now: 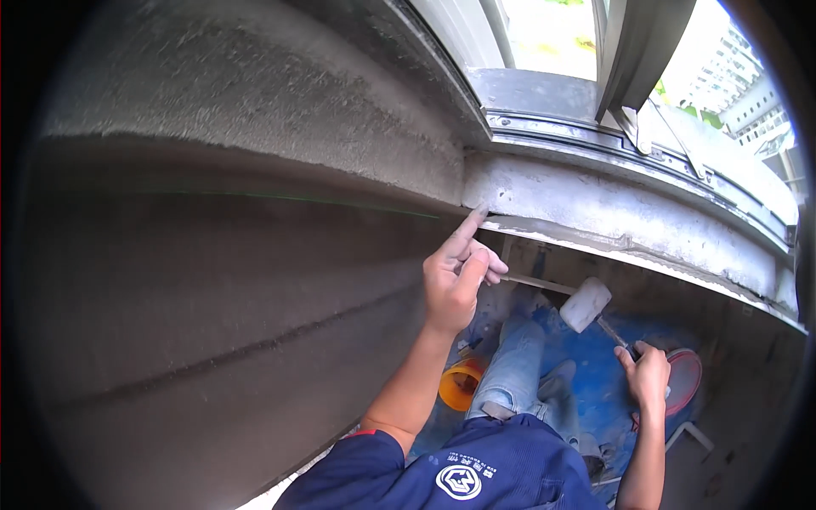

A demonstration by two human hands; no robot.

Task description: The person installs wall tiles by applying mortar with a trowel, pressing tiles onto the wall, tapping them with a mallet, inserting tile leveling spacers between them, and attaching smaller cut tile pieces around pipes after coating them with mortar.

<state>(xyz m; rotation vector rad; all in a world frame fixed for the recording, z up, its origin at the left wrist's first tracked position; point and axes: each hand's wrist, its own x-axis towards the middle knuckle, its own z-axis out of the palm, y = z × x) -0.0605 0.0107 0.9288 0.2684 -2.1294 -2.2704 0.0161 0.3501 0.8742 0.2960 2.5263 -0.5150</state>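
Windowsill [586, 195] lies by left hand [457, 276] (pointing); right hand [648, 374] grips mallet [586, 305].

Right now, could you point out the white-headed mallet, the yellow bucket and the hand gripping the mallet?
White-headed mallet [586, 304]: head view, on its white head.
Yellow bucket [450, 391]: head view, on its inner wall.
Right hand [649, 374]: head view, on the back of the hand.

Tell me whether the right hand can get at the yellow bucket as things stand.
Probably not easily: the right hand is closed around the handle of the white-headed mallet, and the person's legs lie between it and the yellow bucket.
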